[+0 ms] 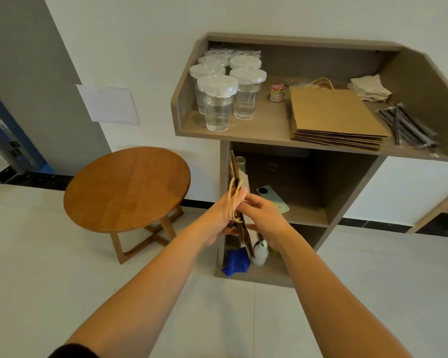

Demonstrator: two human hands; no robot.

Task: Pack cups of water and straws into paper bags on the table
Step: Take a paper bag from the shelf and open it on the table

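1. Brown paper bag (pixel 239 218), folded flat and seen edge-on, stands upright between both hands, in front of the stand's open lower part.
2. Left hand (pixel 221 215) grasps the bag from its left side; the twine handles (pixel 233 196) drape over this hand's fingers.
3. Right hand (pixel 263 215) presses against the bag's right face with its fingers curled at the bag's edge, gripping it.
4. Above and beyond the hands, the wooden bench (pixel 269 130) with raised side walls carries the supplies.
5. Up and to the left of the hands stand clear plastic cups of water (pixel 217 109) in a cluster, each covered with a white film lid; the water reaches roughly halfway up the nearest cups.
6. Up and to the right of the hands lies a stack of flat paper bags (pixel 334 117), with a bundle of dark wrapped straws (pixel 409 126) just beside it on the far right.
7. Behind that stack sit a small jar (pixel 277 93) holding coloured clips and a pile of napkins (pixel 369 87).
8. Just beyond the right hand, on the shelf (pixel 308 215) under the bench, lies a pale green phone (pixel 274 196).
9. Below the hands, the bottom compartment holds a blue cloth (pixel 236 262) and a white bottle (pixel 260 254).
10. Left of the hands stands a round wooden table (pixel 127 188).
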